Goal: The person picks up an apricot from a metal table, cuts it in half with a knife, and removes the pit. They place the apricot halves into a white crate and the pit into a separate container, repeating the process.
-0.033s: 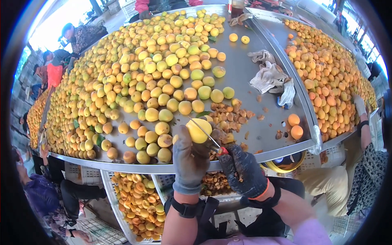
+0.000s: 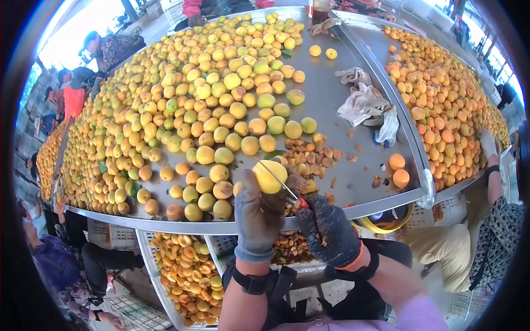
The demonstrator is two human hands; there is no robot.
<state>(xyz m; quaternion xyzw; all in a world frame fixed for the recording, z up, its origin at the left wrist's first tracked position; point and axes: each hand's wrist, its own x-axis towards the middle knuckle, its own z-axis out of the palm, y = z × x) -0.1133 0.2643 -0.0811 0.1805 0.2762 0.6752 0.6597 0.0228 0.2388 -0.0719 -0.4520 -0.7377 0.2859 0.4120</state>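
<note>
My left hand [image 2: 255, 218], in a dirty grey glove, is closed around a yellow apricot [image 2: 269, 175] above the near edge of the metal table [image 2: 317, 110]. My right hand [image 2: 330, 229], gloved in dark, stained fabric, grips a knife by its red handle [image 2: 301, 203]. The thin knife blade [image 2: 288, 191] lies across the apricot's face; how deep it sits in the fruit I cannot tell. Just beyond my hands is a pile of brown apricot pits [image 2: 314, 157]. Many whole apricots [image 2: 205, 155] cover the table to the left.
Below the table edge stand a crate of apricot halves [image 2: 187, 276] and a crate of brown scraps [image 2: 295, 248]. Used gloves [image 2: 364, 105] lie near a metal divider [image 2: 381, 77], with more apricots [image 2: 441, 105] beyond. A yellow-rimmed bucket [image 2: 406, 220] is at right. Co-workers sit around.
</note>
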